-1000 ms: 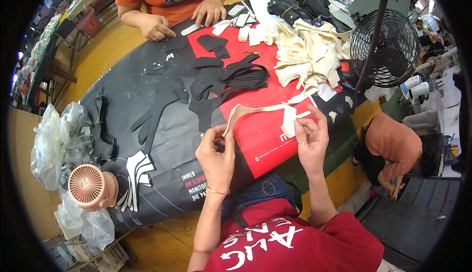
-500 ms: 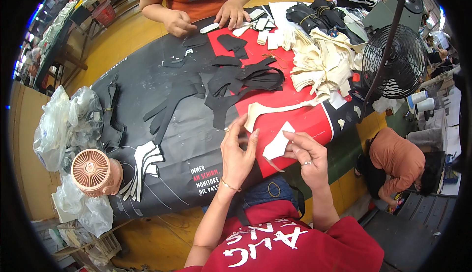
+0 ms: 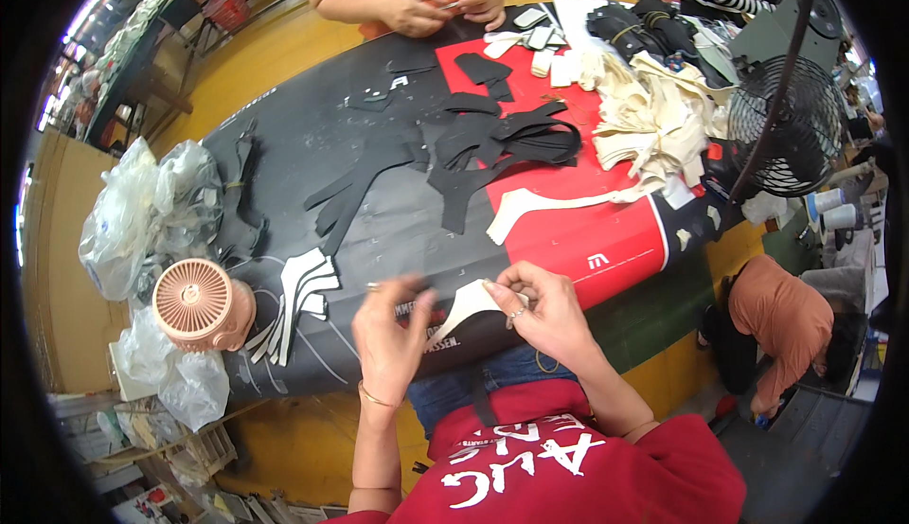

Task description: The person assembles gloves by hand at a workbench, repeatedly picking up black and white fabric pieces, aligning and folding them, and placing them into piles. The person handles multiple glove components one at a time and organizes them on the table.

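My right hand (image 3: 549, 314) pinches one end of a white cut fabric piece (image 3: 466, 306) between thumb and fingers. The piece hangs over the near edge of the table, its narrow end pointing down and left. Just left of it is my left hand (image 3: 390, 335), fingers apart and partly blurred, with nothing visibly held. Beyond my hands, a single cream fabric strip (image 3: 549, 204) with a wide end lies across the red part of the tabletop. A fanned stack of white pieces with dark edges (image 3: 301, 289) rests to the left of my left hand.
Black cut pieces (image 3: 473, 145) lie mid-table, with a heap of cream pieces (image 3: 653, 117) at the right. A pink fan (image 3: 192, 304) and plastic bags (image 3: 128, 221) stand left; a black fan (image 3: 788, 126) stands right. A co-worker's hands (image 3: 445, 8) work across the table.
My right hand has moved left and down with the white piece, turning it. My left hand has moved left and down. The co-worker's hands have lifted from the table and come together.
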{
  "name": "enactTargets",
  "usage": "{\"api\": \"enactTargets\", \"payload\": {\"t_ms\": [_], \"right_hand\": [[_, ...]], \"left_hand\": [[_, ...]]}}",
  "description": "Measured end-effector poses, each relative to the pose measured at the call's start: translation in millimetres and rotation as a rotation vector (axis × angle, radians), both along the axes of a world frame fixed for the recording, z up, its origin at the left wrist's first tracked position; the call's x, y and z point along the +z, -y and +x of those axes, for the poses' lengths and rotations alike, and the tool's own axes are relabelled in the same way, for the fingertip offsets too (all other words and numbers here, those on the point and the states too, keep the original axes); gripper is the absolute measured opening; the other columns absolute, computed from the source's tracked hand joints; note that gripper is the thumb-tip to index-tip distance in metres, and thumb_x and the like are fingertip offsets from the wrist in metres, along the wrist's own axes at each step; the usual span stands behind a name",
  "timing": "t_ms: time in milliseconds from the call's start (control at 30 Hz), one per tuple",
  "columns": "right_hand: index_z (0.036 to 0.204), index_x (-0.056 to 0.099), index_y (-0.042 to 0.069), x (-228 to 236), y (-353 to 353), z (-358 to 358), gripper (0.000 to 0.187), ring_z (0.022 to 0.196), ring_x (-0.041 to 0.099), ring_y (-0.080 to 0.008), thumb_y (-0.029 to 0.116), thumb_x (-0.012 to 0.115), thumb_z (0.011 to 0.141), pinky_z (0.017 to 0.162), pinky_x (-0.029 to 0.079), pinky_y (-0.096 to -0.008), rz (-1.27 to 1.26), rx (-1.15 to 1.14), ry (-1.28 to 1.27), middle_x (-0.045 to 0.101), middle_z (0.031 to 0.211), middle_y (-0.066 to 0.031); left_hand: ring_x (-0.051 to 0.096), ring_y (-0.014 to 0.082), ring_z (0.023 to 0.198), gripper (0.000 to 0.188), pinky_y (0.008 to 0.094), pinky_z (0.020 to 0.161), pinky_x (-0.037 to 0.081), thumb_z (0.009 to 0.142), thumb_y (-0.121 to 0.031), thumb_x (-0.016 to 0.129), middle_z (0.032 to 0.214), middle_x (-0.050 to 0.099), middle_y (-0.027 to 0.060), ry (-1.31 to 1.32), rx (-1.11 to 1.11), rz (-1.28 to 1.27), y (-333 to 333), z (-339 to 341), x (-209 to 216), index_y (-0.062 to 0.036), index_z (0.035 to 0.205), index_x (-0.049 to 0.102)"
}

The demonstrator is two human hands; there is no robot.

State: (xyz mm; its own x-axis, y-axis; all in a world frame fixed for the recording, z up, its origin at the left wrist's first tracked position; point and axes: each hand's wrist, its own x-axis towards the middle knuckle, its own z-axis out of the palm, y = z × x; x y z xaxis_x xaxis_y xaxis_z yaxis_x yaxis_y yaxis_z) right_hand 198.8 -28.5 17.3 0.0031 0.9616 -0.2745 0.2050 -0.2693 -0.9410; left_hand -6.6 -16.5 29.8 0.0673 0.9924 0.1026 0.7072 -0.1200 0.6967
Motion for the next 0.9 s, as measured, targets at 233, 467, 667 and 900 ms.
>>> {"api": "enactTargets", "payload": {"t_ms": [233, 467, 667, 900], "right_hand": [[0.093, 0.062, -0.005, -26, 1, -53, 0.022, 0.071, 0.065, -0.0053, 0.015, 0.066, 0.100, 0.060, 0.051, -0.0213, 0.035, -0.028, -0.457, 0.070, 0.075, -0.0075], [0.114, 0.068, -0.007, -29, 5, -44, 0.026, 0.092, 0.069, -0.0156, 0.014, 0.058, 0.102, 0.081, 0.055, -0.0300, 0.127, 0.152, -0.286, 0.074, 0.101, -0.0144], [0.119, 0.068, -0.006, -12, 13, -38, 0.026, 0.096, 0.071, -0.0205, 0.010, 0.058, 0.101, 0.085, 0.056, -0.0306, 0.198, 0.194, -0.202, 0.073, 0.113, -0.0179], [0.114, 0.071, -0.004, -16, 14, -42, 0.023, 0.092, 0.073, -0.0214, 0.008, 0.067, 0.096, 0.078, 0.058, -0.0301, 0.298, 0.142, -0.097, 0.073, 0.111, -0.0189]], "left_hand": [[0.068, 0.0293, 0.085, 0.014, 0.0368, 0.073, 0.053, 0.082, -0.002, 0.079, 0.090, 0.069, 0.0131, 0.190, 0.053, 0.098, 37, 9, 3, -0.0018, 0.094, 0.071], [0.067, 0.0099, 0.079, 0.009, 0.0228, 0.071, 0.054, 0.091, -0.002, 0.073, 0.093, 0.070, 0.0060, 0.720, 0.261, -0.175, 42, 21, -32, 0.0051, 0.096, 0.071], [0.067, 0.0111, 0.087, 0.015, 0.0236, 0.080, 0.056, 0.097, -0.005, 0.068, 0.097, 0.072, 0.0088, 0.937, 0.325, -0.267, 39, 10, -36, 0.0076, 0.104, 0.070], [0.067, 0.0116, 0.094, 0.017, 0.0234, 0.080, 0.057, 0.095, -0.002, 0.068, 0.104, 0.072, 0.0103, 0.942, 0.259, -0.375, 38, 4, -33, 0.0089, 0.108, 0.071]]}}
